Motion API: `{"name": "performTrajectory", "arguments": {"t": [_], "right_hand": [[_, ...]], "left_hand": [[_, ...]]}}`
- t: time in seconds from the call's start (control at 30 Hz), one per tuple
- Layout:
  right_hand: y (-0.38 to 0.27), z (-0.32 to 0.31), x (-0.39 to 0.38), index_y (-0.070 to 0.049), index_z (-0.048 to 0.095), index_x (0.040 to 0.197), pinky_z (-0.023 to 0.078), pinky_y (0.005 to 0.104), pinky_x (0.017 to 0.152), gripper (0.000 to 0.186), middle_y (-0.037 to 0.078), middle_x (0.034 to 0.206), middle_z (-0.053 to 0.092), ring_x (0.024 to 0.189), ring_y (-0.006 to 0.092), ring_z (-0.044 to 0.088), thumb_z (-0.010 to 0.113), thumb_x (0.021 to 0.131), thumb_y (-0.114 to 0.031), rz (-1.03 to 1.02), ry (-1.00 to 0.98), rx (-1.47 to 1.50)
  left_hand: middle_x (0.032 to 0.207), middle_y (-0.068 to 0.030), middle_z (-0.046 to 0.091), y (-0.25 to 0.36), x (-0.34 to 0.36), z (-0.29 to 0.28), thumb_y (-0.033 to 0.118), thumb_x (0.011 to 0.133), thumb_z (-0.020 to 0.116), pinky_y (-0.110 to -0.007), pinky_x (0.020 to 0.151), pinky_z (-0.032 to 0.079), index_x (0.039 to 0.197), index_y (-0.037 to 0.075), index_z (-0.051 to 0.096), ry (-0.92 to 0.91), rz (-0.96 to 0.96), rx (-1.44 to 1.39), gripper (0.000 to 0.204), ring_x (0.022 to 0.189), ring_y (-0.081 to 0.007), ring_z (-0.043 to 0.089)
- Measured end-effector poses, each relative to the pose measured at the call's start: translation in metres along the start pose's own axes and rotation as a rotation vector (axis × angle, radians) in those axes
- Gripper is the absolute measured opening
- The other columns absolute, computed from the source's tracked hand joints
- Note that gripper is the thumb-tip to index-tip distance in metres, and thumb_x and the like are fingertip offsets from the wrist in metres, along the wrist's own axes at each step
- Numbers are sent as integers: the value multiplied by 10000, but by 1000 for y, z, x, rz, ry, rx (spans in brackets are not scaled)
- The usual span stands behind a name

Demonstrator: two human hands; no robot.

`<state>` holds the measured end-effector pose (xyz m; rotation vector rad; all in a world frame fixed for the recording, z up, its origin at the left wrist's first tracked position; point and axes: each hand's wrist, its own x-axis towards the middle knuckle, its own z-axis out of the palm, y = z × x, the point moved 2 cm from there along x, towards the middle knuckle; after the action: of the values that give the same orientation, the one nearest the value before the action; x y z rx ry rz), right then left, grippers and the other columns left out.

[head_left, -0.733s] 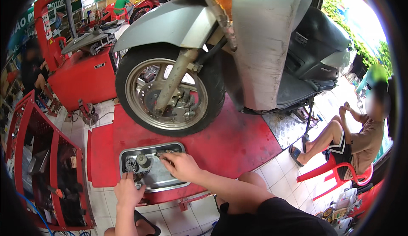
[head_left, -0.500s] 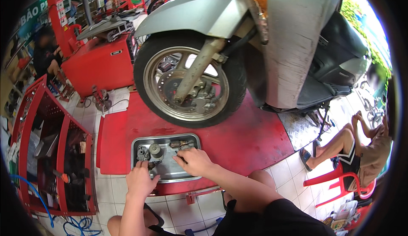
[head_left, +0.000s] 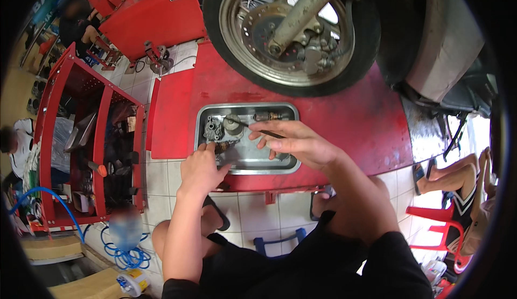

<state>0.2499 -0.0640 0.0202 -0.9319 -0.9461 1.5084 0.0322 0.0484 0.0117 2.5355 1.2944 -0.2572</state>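
Note:
A shallow metal tray [head_left: 295, 165] lies on the red platform in front of me, holding several greasy metal parts. My right hand [head_left: 299, 145] is over the tray's right side, closed on a thin dark rod-like tool [head_left: 273, 134]. The tool slants left toward a round grey metal part [head_left: 233, 125]. My left hand [head_left: 203, 169] rests at the tray's near left edge, thumb apart, fingertips beside a dark cylindrical part [head_left: 222, 147]. Whether they touch it is hard to see. A cast metal piece [head_left: 213, 129] sits at the tray's left, another cylindrical part [head_left: 267, 116] along the far edge.
A scooter's front wheel [head_left: 293, 35] stands on the red platform [head_left: 355, 132] just beyond the tray. To the left is a red tool rack [head_left: 99, 153]; a blue hose [head_left: 51, 192] curls below it. A person sits on a red chair [head_left: 439, 226] at right.
The view has tipped downward, so the tray sits higher in it. My right hand has lifted and turned, and the thin tool now shows clearly. My left hand stays by the tray's left edge.

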Motion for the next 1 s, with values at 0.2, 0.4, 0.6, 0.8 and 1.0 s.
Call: {"name": "performTrajectory", "arguments": {"t": [0.2, 0.4, 0.6, 0.8, 1.0], "right_hand": [[15, 4, -1, 45, 606, 1294, 493, 290, 798, 458, 91, 1109, 677, 939, 129, 614, 706, 934, -219, 83, 186, -22], [34, 10, 0, 32, 663, 1107, 505, 277, 723, 223, 97, 1022, 700, 874, 153, 673, 680, 890, -14, 162, 470, -49], [23, 2, 4, 22, 623, 1031, 509, 285, 664, 182, 88, 1009, 669, 778, 177, 700, 593, 862, 85, -47, 572, -11], [9, -9, 4, 16, 688, 1050, 497, 261, 619, 189, 58, 853, 678, 727, 109, 634, 622, 891, -63, 12, 465, -117], [12, -14, 5, 51, 721, 1011, 529, 261, 657, 261, 114, 853, 719, 728, 138, 675, 581, 920, -150, 97, 360, 66]], "left_hand": [[1190, -153, 689, -3, 2, 5, 354, 768, 796, -448, 880, 543, 1265, 31, 622, -8, -27, 6, 618, 1050, -343, 680], [1171, -144, 692, 8, 8, 13, 361, 760, 803, -455, 877, 543, 1253, 42, 628, -38, -8, 32, 613, 1070, -338, 674], [1142, -155, 702, 19, 14, 15, 364, 766, 800, -463, 838, 557, 1244, 42, 631, 5, 61, 12, 600, 1009, -356, 693], [1156, -164, 700, 37, 6, 15, 343, 775, 800, -460, 840, 556, 1251, 47, 632, 56, 199, -9, 585, 1027, -360, 690], [1090, -132, 706, 42, 7, 32, 307, 786, 798, -430, 778, 559, 1203, 38, 650, 59, 297, 18, 518, 942, -297, 702]]}}
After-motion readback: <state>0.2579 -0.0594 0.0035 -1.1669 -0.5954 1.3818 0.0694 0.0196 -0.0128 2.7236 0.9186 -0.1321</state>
